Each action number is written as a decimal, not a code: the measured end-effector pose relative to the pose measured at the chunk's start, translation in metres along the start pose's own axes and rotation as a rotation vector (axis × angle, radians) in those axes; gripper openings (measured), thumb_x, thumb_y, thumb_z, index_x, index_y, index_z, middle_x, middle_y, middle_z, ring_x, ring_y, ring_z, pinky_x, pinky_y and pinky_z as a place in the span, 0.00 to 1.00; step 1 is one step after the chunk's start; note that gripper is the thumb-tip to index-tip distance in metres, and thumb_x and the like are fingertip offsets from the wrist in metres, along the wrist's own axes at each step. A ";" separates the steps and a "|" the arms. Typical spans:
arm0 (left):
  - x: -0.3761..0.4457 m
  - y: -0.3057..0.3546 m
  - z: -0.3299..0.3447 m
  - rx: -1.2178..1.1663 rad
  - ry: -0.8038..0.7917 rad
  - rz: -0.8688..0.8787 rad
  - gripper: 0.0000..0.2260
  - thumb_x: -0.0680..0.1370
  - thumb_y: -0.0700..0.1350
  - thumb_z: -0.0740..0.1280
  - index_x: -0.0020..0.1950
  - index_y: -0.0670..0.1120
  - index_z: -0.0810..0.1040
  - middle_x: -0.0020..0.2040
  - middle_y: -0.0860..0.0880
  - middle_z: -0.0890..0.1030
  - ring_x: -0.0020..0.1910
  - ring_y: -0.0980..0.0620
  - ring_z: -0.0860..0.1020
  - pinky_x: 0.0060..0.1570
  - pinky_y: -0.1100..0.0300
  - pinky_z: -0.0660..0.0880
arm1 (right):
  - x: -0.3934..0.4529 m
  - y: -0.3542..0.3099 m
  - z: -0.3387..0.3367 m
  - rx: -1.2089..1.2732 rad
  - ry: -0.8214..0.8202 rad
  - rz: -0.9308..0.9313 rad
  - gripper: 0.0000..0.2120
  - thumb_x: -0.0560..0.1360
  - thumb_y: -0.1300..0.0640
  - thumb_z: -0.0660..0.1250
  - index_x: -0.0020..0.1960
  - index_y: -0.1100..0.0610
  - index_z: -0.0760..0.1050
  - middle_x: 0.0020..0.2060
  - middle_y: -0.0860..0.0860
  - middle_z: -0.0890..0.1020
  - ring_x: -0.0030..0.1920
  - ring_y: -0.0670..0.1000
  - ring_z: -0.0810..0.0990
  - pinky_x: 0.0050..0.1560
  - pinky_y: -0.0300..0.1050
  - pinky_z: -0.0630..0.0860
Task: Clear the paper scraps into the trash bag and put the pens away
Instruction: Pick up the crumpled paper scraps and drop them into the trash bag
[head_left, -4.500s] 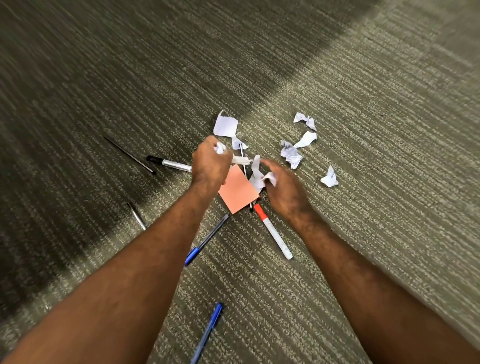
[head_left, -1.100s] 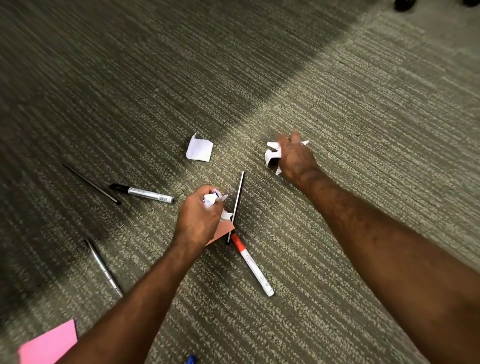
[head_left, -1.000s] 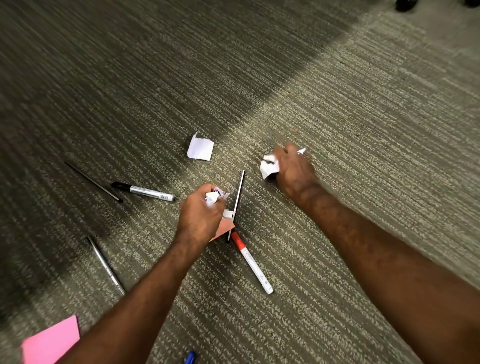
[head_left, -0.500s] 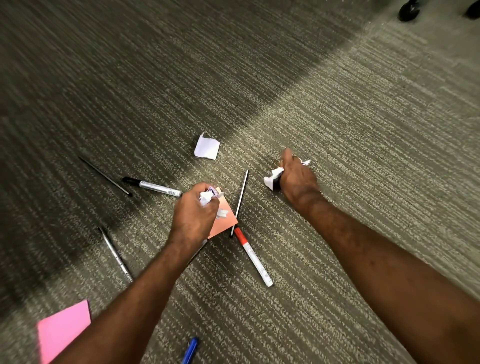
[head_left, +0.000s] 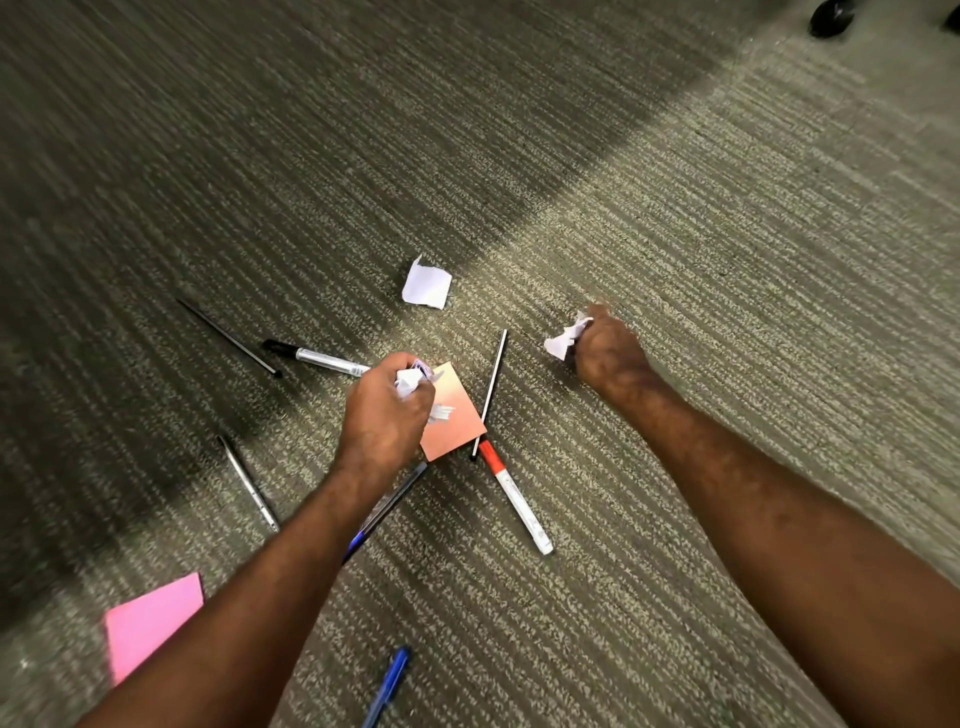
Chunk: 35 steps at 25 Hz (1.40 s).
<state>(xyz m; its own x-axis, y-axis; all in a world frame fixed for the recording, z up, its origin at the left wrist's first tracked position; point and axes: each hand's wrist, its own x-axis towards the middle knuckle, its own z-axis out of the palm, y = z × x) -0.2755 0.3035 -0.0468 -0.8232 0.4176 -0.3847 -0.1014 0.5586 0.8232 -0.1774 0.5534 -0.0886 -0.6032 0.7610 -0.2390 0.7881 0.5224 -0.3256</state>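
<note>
White scraps clenched in both fists over the carpet (head_left: 675, 234); pens lay loose.

Left hand (head_left: 384, 410) gripped a crumpled wad (head_left: 408, 382), resting over the orange note's (head_left: 454, 415) left edge. Right hand (head_left: 608, 353), right of the note, gripped a second wad (head_left: 563, 338). Flat scrap (head_left: 427, 283) lay beyond the note, apart from it. Thin rod (head_left: 490, 389) lay along the note's right edge; red marker (head_left: 514, 496) lay just below-right of it. Black marker (head_left: 317, 358) and thin pen (head_left: 228, 338) lay left of the note; silver pen (head_left: 248, 483) lower left. Blue pen (head_left: 387, 506) ran under the left wrist; another blue pen (head_left: 389, 686) and pink note (head_left: 150, 621) lay nearer the camera.
</note>
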 end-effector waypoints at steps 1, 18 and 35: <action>0.000 0.000 -0.003 0.003 0.009 -0.004 0.13 0.81 0.39 0.68 0.59 0.56 0.78 0.58 0.37 0.81 0.48 0.41 0.83 0.35 0.51 0.84 | -0.003 -0.004 -0.001 0.048 -0.014 0.014 0.15 0.84 0.61 0.57 0.67 0.64 0.72 0.58 0.62 0.80 0.56 0.62 0.79 0.52 0.53 0.75; -0.084 -0.010 -0.180 -0.109 0.678 0.150 0.08 0.73 0.33 0.66 0.46 0.45 0.80 0.39 0.49 0.78 0.36 0.50 0.74 0.37 0.57 0.71 | -0.157 -0.279 0.006 0.424 -0.136 -0.689 0.09 0.81 0.49 0.63 0.49 0.55 0.69 0.39 0.56 0.82 0.41 0.62 0.81 0.39 0.58 0.76; -0.300 -0.130 -0.396 -0.130 1.522 -0.226 0.12 0.73 0.36 0.64 0.49 0.51 0.80 0.45 0.49 0.84 0.46 0.49 0.81 0.48 0.50 0.78 | -0.466 -0.506 0.041 0.433 -0.587 -1.355 0.06 0.84 0.54 0.58 0.50 0.54 0.63 0.47 0.58 0.79 0.48 0.65 0.78 0.40 0.53 0.66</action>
<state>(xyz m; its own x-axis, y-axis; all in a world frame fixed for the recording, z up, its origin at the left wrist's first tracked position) -0.2364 -0.1780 0.1266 -0.5485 -0.8102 0.2066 -0.2777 0.4096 0.8690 -0.2999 -0.0818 0.1498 -0.8584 -0.4856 0.1653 -0.4065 0.4474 -0.7966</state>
